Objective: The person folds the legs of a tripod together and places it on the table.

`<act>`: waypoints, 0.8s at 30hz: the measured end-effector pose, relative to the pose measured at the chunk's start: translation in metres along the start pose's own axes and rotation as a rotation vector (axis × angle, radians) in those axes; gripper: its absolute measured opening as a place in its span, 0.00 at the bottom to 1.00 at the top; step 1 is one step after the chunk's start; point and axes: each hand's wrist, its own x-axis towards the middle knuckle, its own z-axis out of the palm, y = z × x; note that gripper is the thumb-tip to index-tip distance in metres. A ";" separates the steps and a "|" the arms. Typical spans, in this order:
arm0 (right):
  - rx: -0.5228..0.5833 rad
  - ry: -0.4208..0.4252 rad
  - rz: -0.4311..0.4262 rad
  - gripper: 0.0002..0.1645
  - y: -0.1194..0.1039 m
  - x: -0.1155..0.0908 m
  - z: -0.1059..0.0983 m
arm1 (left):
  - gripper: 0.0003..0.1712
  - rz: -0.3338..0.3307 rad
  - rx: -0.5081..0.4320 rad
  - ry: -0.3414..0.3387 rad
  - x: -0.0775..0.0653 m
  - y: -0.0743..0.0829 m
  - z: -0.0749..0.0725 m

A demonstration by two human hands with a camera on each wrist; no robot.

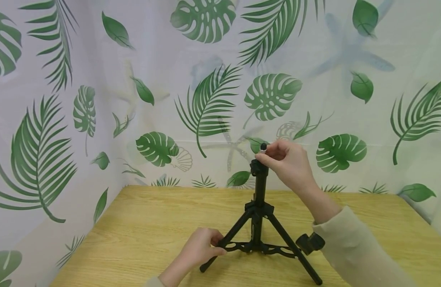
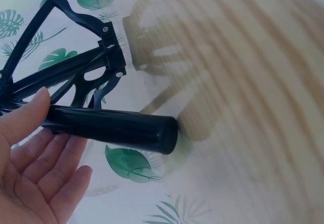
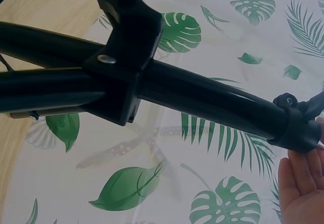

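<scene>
A black tripod (image 1: 260, 191) stands upright on the wooden table with its legs spread and its brace arms folded out. My left hand (image 1: 202, 247) holds the front-left leg (image 2: 111, 125), thumb on one side and fingers on the other, a little above the foot. At the top of the tripod, my right hand (image 1: 290, 161) pinches the thin silver end with a black tip (image 1: 263, 147) between thumb and fingers. Just below is the collar with its clamp (image 1: 257, 168). In the right wrist view only part of the right hand (image 3: 304, 183) shows, at the end of the centre tube (image 3: 212, 100).
A black knobbed piece (image 1: 310, 243) appears beside the right sleeve (image 1: 353, 243), right of the tripod. The wooden table (image 1: 152, 215) meets a leaf-patterned curtain (image 1: 163, 115) at the back and left.
</scene>
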 end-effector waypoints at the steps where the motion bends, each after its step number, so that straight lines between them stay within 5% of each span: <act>1: -0.002 0.001 -0.003 0.12 0.001 0.000 0.000 | 0.11 -0.001 -0.001 0.000 0.000 0.001 0.000; 17: -0.007 0.018 -0.010 0.13 0.005 -0.007 0.003 | 0.11 -0.026 0.010 0.019 0.004 0.006 0.006; 24: 0.002 0.020 0.007 0.13 0.004 -0.006 0.004 | 0.09 0.014 0.038 0.059 0.006 0.006 0.005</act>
